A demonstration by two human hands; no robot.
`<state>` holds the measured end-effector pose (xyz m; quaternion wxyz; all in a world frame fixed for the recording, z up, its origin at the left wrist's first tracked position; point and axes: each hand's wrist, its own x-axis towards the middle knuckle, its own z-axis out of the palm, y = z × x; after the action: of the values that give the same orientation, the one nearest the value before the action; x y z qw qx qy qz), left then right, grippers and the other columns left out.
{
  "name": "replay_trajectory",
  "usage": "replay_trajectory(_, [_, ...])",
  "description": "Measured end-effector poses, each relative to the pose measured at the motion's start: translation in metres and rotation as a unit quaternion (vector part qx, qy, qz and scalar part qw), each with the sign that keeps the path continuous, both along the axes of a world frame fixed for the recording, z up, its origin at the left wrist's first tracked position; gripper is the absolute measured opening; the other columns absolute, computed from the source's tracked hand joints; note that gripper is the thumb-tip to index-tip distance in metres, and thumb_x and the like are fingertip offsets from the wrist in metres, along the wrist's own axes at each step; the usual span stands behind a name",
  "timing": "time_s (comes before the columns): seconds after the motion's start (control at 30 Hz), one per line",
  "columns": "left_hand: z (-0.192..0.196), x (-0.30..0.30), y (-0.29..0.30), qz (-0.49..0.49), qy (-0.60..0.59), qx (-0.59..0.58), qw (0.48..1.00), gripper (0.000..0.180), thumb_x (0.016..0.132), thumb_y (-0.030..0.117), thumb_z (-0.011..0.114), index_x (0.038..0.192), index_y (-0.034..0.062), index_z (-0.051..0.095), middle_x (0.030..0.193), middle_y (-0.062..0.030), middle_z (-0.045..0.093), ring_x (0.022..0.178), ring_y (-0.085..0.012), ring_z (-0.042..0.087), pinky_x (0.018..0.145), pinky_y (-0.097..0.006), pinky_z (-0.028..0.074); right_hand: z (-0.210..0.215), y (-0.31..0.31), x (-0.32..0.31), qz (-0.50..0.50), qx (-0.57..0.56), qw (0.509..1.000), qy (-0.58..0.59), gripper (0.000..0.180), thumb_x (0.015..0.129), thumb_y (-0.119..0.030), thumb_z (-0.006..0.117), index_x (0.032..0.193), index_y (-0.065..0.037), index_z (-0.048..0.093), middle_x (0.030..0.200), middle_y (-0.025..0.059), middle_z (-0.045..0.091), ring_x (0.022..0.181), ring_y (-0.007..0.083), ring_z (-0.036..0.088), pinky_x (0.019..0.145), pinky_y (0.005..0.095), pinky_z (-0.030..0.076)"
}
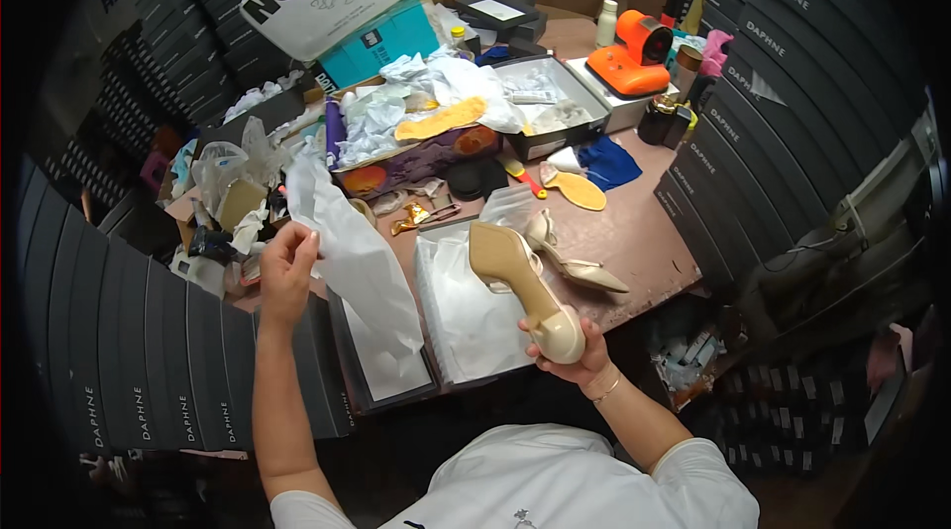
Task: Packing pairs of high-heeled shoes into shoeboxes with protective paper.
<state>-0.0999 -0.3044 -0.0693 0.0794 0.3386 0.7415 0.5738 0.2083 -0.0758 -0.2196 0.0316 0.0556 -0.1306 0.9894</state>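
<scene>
Between thumb and fingers, my left hand (285, 276) pinches a sheet of white tissue paper (359, 266), which hangs down to the right over a dark-edged shoebox part (391, 370). My right hand (586, 359) grips a cream heeled shoe (519, 281) around its heel end, with the tan sole turned up and the toe pointing away. Under and left of this shoe lies more white paper (466, 316) in the box area. The matching cream shoe (586, 269) rests on its side on the table, just beyond the held one.
Stacks of dark shoeboxes rise at left (188, 356) and right (783, 103). Farther back are a purple carton (421, 162) stuffed with crumpled paper, an orange device (634, 58), a yellow insole (577, 190), a blue cloth (609, 162) and a red-and-yellow-handled brush (525, 175).
</scene>
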Motion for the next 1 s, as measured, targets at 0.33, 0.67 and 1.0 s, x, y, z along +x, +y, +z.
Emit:
replay_trajectory(0.33, [-0.015,0.032,-0.005,0.066,0.354,-0.268,0.894,0.013,0.076,0.004,0.063,0.076,0.0015,0.050,0.077,-0.0149,0.054,0.069,-0.0342,0.057,0.060,-0.044,0.042,-0.009,-0.011,0.020,-0.019,-0.091,0.995,0.026,0.072,0.086,-0.048,0.059,0.140,-0.008,0.035,0.128,0.0200,0.046,0.094,0.0318,0.057,0.072,0.0351,0.055])
replay_trajectory(0.67, [0.009,0.030,0.012,-0.101,0.432,-0.212,0.871,0.031,0.072,-0.008,0.057,0.102,0.0020,0.058,0.102,-0.0143,0.061,0.093,-0.0343,0.061,0.080,-0.040,0.050,0.034,0.001,0.034,0.031,0.119,0.990,0.074,0.082,0.070,-0.039,0.072,0.127,0.013,0.044,0.112,0.0308,0.058,0.080,0.0386,0.066,0.058,0.0406,0.055])
replay_trajectory(1.0, [-0.048,0.114,-0.047,0.039,0.283,-0.216,0.934,0.062,0.076,-0.002,0.059,0.136,-0.0001,0.041,0.133,-0.0184,0.047,0.104,-0.0370,0.059,0.084,-0.041,0.052,0.077,-0.025,-0.014,0.259,0.254,0.932,0.004,0.087,0.078,-0.038,0.071,0.142,0.006,0.032,0.125,0.0224,0.055,0.115,0.0276,0.056,0.095,0.0361,0.048])
